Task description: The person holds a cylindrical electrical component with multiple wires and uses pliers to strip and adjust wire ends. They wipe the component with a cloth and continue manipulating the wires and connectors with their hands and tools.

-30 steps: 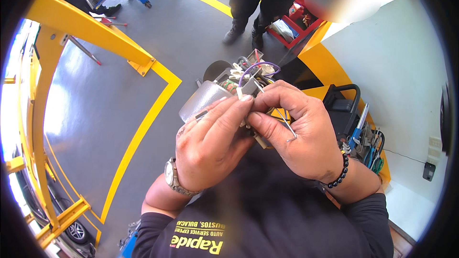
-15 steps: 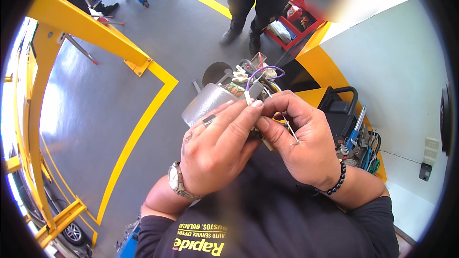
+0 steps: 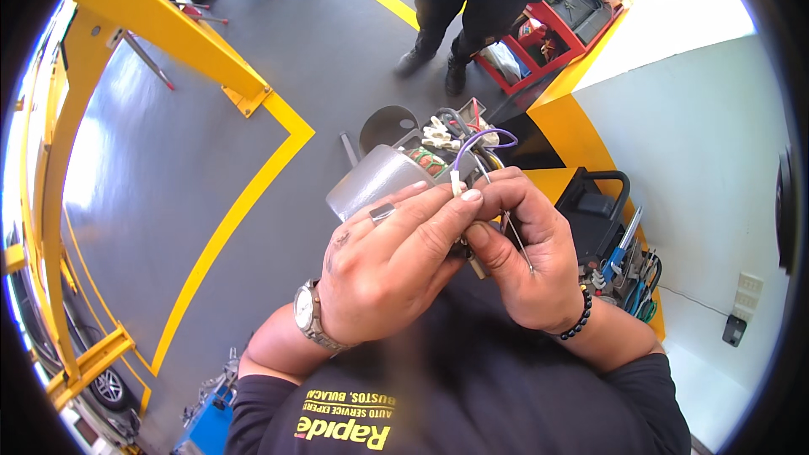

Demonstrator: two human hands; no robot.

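Note:
My left hand [image 3: 392, 257], with a ring and a wristwatch, is closed in a pinch on a small white wire connector [image 3: 456, 183]. A purple wire [image 3: 484, 136] loops out of that connector. My right hand [image 3: 533, 244], with a dark bead bracelet, is closed round a thin metal rod [image 3: 519, 241], whose end rests near the palm. The fingertips of both hands meet and hide part of what they hold. Just beyond them is a grey metal housing [image 3: 375, 181] with copper windings [image 3: 428, 162] laced in green. Several white connectors [image 3: 436, 132] and wires cluster beside it.
To the right stand a black case [image 3: 590, 211] and a heap of tools [image 3: 628, 274] by a pale panel [image 3: 674, 135]. A person [image 3: 472, 0] stands ahead near a red tool cart [image 3: 539, 50]. A yellow steel frame [image 3: 168, 25] rises at left.
The view has shifted slightly, so the bench things and my hands sit a little differently. My hands keep the same grip on the connector and the rod.

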